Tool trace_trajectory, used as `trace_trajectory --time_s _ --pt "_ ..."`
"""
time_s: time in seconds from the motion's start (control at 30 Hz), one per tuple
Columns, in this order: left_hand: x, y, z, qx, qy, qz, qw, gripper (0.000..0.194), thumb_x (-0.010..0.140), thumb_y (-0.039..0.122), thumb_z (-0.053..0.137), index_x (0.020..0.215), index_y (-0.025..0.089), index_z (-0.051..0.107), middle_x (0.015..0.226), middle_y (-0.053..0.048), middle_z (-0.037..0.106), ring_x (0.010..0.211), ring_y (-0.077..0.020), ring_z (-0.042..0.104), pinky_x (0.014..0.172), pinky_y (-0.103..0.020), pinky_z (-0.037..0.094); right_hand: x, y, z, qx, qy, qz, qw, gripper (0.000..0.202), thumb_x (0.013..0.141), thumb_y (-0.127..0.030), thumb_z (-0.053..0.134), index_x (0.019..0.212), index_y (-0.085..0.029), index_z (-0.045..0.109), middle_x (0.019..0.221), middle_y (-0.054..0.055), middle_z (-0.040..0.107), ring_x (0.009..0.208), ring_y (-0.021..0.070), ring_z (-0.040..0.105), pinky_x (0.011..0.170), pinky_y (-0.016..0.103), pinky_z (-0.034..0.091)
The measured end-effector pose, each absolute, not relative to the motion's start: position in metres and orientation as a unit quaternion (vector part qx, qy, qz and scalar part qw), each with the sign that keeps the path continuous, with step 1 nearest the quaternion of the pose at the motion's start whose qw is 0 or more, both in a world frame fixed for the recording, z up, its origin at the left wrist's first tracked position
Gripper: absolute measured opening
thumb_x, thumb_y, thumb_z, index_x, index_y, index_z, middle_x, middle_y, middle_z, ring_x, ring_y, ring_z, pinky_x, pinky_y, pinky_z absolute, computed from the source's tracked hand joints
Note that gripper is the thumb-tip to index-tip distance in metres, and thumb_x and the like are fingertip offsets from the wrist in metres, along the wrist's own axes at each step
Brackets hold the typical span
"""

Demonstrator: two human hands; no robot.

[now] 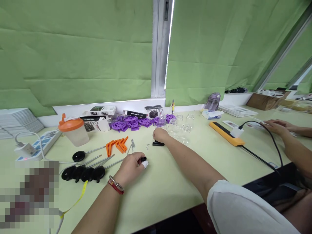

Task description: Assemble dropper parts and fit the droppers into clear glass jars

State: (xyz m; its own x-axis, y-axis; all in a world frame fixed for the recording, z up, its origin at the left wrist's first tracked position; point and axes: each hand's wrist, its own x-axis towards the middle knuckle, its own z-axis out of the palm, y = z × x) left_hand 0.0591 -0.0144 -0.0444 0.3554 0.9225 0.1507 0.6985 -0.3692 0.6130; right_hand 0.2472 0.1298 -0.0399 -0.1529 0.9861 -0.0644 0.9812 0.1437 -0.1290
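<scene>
My left hand [131, 167] rests on the pale green table [170, 182], fingers closed around a small black part [143, 159]; one fingertip wears a white cover. My right hand [160, 134] reaches further out and presses down on a flat black piece [158, 144]. A few tiny screws [147, 147] lie just left of that piece. Black round-headed tools with metal shafts [84, 172] lie left of my left hand. Orange angled parts [117, 145] sit behind them.
Purple plastic wheels [136, 122] and clear cups [181, 128] stand at the back, with boxes [99, 111] along the sill. An orange-lidded cup [74, 130] and a power strip [39, 146] are left. Another person's hand [278, 126] lies at right near an orange strip [225, 133] and black cable.
</scene>
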Motion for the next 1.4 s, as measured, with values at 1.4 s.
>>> trace_trajectory --time_s 1.4 --pt "0.058 -0.012 -0.05 0.764 0.471 0.303 0.32 0.017 0.076 0.031 0.055 0.075 0.015 0.06 0.059 0.003 0.044 0.055 -0.0093 0.037 0.05 -0.021 0.031 0.234 0.009 -0.055 -0.319 -0.76 0.38 0.421 0.013 0.08 -0.015 0.059 0.079 -0.019 0.071 0.078 0.002 0.064 0.078 0.014 0.058 0.075 0.026 0.043"
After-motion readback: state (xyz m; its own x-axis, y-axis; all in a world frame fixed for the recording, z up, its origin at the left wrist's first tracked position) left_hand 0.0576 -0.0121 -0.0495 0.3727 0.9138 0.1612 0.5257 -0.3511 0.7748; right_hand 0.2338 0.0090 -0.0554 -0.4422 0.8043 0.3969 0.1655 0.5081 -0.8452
